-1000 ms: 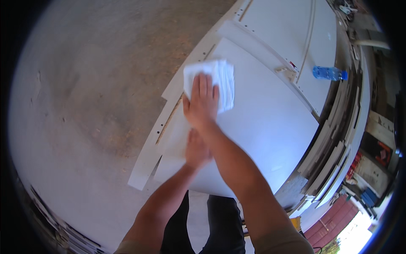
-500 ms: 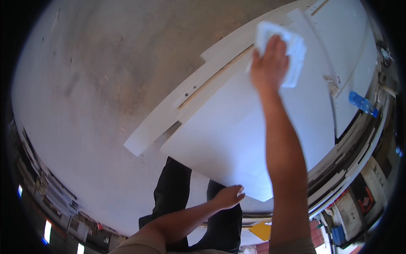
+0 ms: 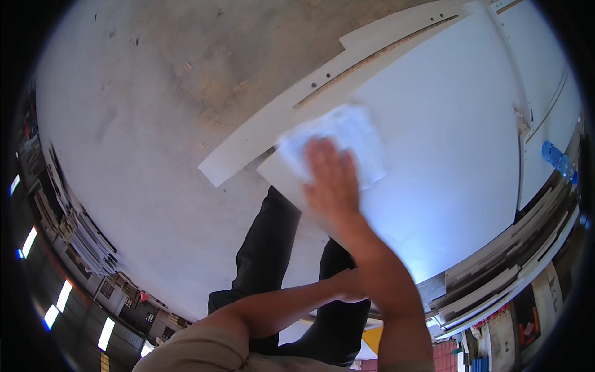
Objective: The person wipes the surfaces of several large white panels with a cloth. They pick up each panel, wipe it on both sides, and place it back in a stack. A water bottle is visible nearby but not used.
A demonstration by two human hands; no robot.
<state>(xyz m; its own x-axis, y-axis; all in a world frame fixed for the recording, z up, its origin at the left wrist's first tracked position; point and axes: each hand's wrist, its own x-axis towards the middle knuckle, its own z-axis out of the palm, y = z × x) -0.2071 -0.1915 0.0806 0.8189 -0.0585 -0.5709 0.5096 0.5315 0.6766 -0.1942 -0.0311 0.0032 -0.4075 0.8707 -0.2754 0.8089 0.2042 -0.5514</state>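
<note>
A large white panel (image 3: 455,130) lies flat in front of my legs. My right hand (image 3: 331,177) presses down on a white cloth (image 3: 362,133) at the panel's near left corner, its fingers on top of the material. Motion smears both the cloth and the fingertips. Close to my right thigh, at the panel's near edge, is my left hand (image 3: 348,285). My right forearm crosses in front of it and hides its fingers.
A long white strip with holes (image 3: 266,127) lies along the panel's far left side. More white boards (image 3: 542,68) lie at the far right, with a blue-tinted plastic bottle (image 3: 559,161). Stacked boards (image 3: 508,266) line the right side. Concrete floor (image 3: 142,155) spreads to the left.
My right hand has swept the cloth from the panel's far part toward its near left corner. My left hand has gone behind my right forearm. The whole view has shifted slightly.
</note>
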